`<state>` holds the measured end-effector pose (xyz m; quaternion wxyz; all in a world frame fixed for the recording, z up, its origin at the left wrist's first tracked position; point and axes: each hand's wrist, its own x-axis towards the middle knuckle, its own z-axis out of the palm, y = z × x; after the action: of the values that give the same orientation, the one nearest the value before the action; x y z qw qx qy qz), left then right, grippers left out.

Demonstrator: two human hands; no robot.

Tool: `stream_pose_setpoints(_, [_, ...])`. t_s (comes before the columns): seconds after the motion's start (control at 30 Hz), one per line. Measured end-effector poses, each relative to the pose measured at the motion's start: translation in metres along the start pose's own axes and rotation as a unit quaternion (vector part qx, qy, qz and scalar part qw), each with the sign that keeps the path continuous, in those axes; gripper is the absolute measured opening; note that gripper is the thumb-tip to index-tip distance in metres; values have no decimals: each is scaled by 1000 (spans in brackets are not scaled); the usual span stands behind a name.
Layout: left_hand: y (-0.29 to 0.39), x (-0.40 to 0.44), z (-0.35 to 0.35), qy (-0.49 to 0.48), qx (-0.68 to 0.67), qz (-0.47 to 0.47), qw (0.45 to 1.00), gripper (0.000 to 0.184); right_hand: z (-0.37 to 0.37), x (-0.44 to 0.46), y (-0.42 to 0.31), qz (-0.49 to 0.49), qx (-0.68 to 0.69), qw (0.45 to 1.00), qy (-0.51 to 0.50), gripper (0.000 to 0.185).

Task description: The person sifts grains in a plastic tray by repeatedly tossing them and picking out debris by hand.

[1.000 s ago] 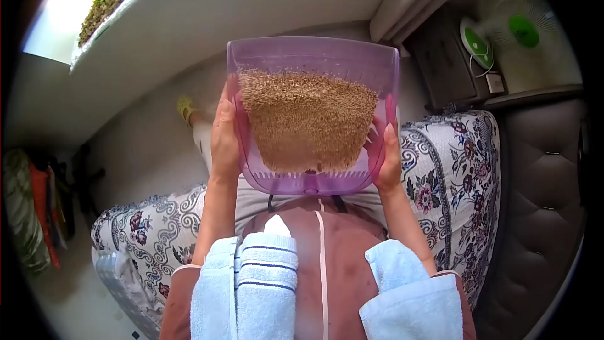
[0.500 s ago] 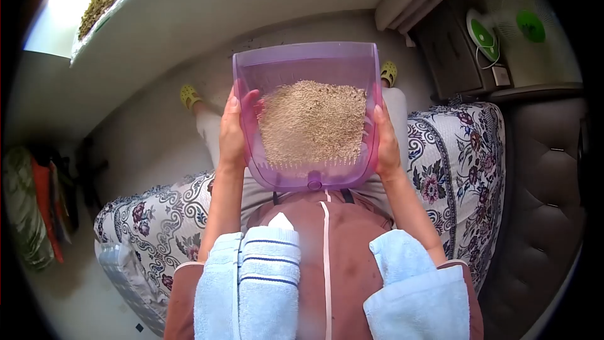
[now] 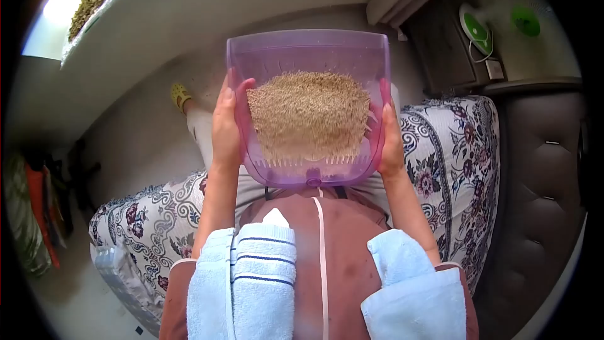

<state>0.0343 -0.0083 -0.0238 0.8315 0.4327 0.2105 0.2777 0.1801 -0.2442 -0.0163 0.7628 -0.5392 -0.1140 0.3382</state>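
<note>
The left grip (image 3: 226, 127) and right grip (image 3: 391, 143) clasp the left and right sides of a purple tray (image 3: 308, 56); tan grains (image 3: 311, 110) lie inside, between both.

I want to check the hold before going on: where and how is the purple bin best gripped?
Probably by its two side walls, one hand from each side, as the left hand and right hand hold it. The purple bin is broad and open-topped with raised sides; the loose tan bits heaped inside favour even, two-sided support.
</note>
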Motion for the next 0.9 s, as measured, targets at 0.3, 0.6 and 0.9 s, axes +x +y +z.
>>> stream_pose_setpoints(0.3, [69,2,41,-84,-88,58,991,52,42,0,-88,-74,-38,996,-29,61])
stream_pose_setpoints(0.6, [1,10,14,-4,27,-13,1000,49,-6,15,-3,10,12,1000,26,53])
stream_pose_setpoints(0.9, [53,13,38,-78,-4,111,991,55,16,22,-34,-140,28,989,-22,65])
